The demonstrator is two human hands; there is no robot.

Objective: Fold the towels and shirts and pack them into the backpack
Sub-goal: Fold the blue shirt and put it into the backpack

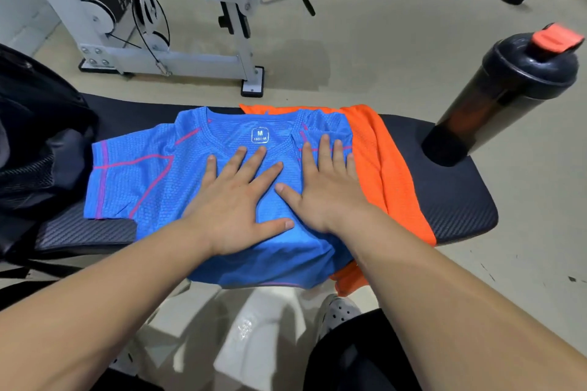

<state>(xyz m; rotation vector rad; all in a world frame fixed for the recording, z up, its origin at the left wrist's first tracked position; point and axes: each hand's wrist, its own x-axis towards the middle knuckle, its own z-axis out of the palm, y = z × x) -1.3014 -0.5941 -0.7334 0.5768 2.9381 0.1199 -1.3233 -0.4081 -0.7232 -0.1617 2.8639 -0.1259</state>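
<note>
A blue shirt (149, 178) with pink seams lies spread on a black padded bench (444, 187), its collar label facing up. Its right side is folded inward, and its left sleeve still lies out flat. My left hand (238, 203) presses flat on the shirt's middle with fingers spread. My right hand (324, 181) presses flat beside it on the folded right part. An orange shirt (381, 165) lies underneath, showing at the right and over the bench's near edge. A black backpack (38, 149) stands at the bench's left end.
A black shaker bottle (495, 98) with an orange cap stands on the bench's right end. A white weight machine (165, 51) stands on the floor beyond the bench. My shoe (336, 314) and dark trouser leg show below the bench.
</note>
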